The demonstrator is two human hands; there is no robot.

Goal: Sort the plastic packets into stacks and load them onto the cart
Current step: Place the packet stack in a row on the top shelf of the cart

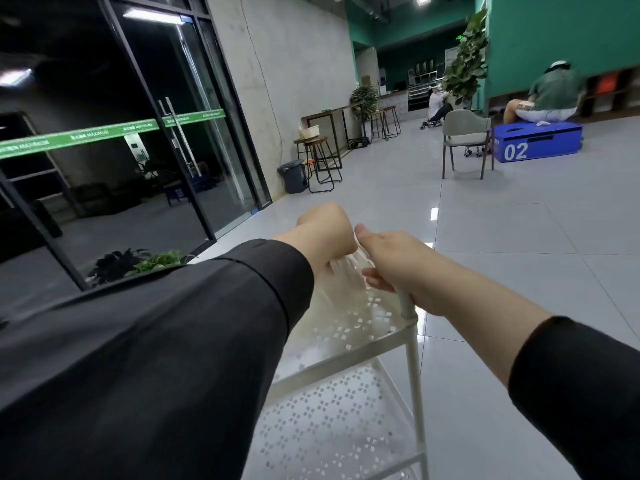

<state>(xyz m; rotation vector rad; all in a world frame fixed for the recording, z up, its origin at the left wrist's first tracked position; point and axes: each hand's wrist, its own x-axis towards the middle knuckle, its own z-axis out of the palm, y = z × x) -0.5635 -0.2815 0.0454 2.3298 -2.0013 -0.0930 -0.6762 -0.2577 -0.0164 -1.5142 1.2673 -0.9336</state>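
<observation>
The left hand (pixel 325 233) and right hand (pixel 388 261) are meeting close together above the top shelf of the white cart (pixel 412 344), both curling round a bundle of clear plastic packets (pixel 343 271) that is sagging beneath them onto that shelf. The right hand's lower fingers also seem to be resting against the cart's corner post. The film looks slippery; judging by this, packets could be sliding out, or skidding off the perforated shelf's open edge toward the glossy floor (pixel 502 237) beyond.
</observation>
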